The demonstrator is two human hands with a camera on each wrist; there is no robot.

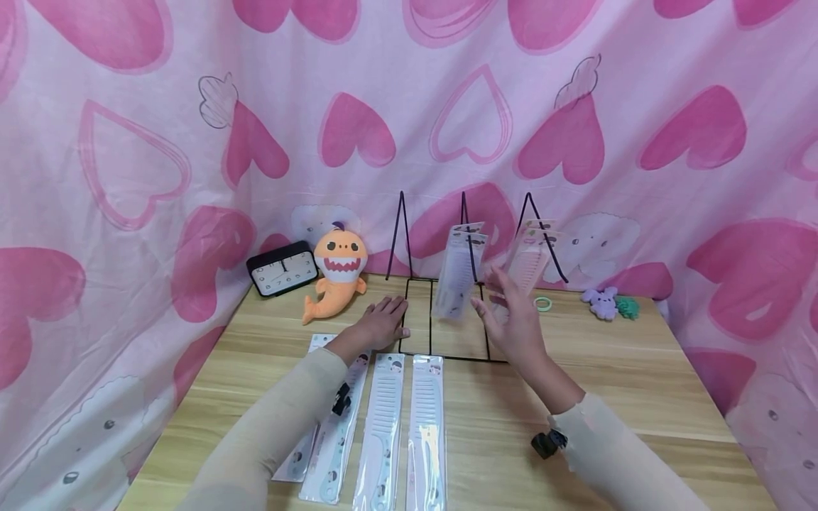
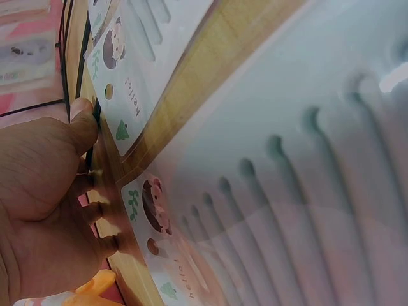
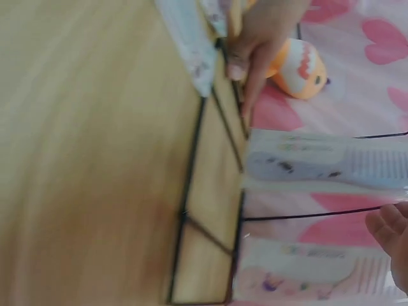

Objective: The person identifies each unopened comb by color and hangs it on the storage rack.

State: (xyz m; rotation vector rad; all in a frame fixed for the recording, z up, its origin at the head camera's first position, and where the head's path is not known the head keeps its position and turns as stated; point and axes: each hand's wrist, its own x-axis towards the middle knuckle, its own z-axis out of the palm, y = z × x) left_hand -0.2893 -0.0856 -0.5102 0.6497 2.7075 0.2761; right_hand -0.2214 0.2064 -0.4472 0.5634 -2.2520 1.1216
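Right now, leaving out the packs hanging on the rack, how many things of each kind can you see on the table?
Packaged combs lying flat: 4
Black wire rack: 1
Toys: 3 (orange shark, purple toy, green toy)
Clock: 1
Pale green ring: 1
Total: 10

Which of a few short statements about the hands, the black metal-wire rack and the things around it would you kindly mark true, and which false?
1. The orange-and-white plush shark toy sits beside the black-framed rectangular clock. True.
2. The left hand grips a comb. False: it rests, fingers extended, at the left edge of the black metal-wire rack.
3. Pale plastic combs in clear packaging lie in front of the rack. True.
4. The small purple plush toy lies left of the clock. False: it lies far right, beside a small green toy.
5. The right hand is near hanging comb packages. True.
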